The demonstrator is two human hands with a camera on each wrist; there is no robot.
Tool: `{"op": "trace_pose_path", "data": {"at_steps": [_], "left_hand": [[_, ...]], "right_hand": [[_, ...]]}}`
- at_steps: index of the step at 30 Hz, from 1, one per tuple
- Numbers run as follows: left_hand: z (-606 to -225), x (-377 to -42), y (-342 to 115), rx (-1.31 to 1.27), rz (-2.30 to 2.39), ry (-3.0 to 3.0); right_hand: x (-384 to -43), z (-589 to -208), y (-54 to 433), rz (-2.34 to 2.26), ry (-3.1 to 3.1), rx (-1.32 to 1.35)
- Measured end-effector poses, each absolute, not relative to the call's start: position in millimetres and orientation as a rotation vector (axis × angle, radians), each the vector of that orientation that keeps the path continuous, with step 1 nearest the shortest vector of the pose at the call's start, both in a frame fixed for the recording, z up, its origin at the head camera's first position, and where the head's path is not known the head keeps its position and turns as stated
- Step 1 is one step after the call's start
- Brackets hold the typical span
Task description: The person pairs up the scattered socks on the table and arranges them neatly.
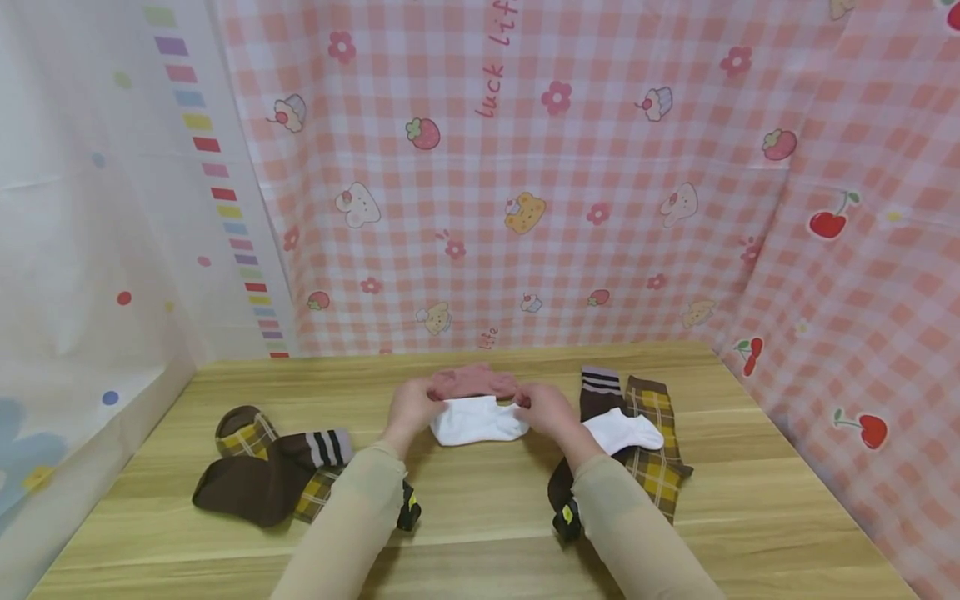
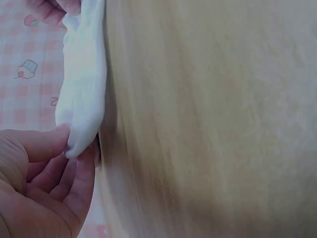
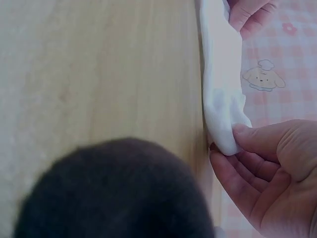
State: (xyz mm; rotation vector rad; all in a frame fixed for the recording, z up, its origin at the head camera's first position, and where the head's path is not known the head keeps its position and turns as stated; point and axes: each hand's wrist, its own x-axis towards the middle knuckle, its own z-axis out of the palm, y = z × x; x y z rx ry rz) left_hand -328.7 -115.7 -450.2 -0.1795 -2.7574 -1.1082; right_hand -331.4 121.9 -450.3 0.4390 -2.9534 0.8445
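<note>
Sleeves: pale left sleeve (image 1: 341, 517) and right sleeve (image 1: 633, 517), entering my head view from below.
Wrist devices: a left black device (image 1: 408, 508) and a right black device (image 1: 567, 521), each with a yellow mark, beside the sleeves.
Blurred foreground: a dark rounded form (image 3: 119, 193) low in my right wrist view, too blurred for me to identify.
Table (image 1: 480, 517): wood-grained, bearing the sock groups.
Left group: left brown sock (image 1: 258, 483) with a striped cuff, lying over a left plaid sock (image 1: 249, 435) in yellow and brown.
Right group: right brown sock (image 1: 598, 406), its cuff also striped, next to a right plaid sock (image 1: 660, 475); a loose white sock (image 1: 622, 429) lies across them.
Left hand (image 1: 414, 410): thumb and fingers together, pinching one end of the held white sock (image 1: 478, 421).
Right hand (image 1: 551, 412): likewise clamped, thumb against fingers, on the opposite end.
Held white sock: stretched lengthwise between both hands, midway between the two groups.
Pink sock (image 1: 474, 382): just beyond the held white sock, partly hidden by it; I cannot tell whether they touch.
Backdrop: pink checked cloth (image 1: 465, 183) behind the table, printed with strawberries, flowers, cupcakes and small animals; white cloth (image 1: 90, 208) at left, cherry-printed cloth (image 1: 862, 292) at right.
</note>
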Motion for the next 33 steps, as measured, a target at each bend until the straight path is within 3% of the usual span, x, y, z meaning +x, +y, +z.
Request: {"op": "trace_pose_path", "data": {"at_steps": [33], "left_hand": [[-449.7, -335.1, -120.0, -0.072, -0.947, -2.915]], "right_hand": [[-331.3, -443.0, 117.9, 0.684, -3.086, 0.409]]}}
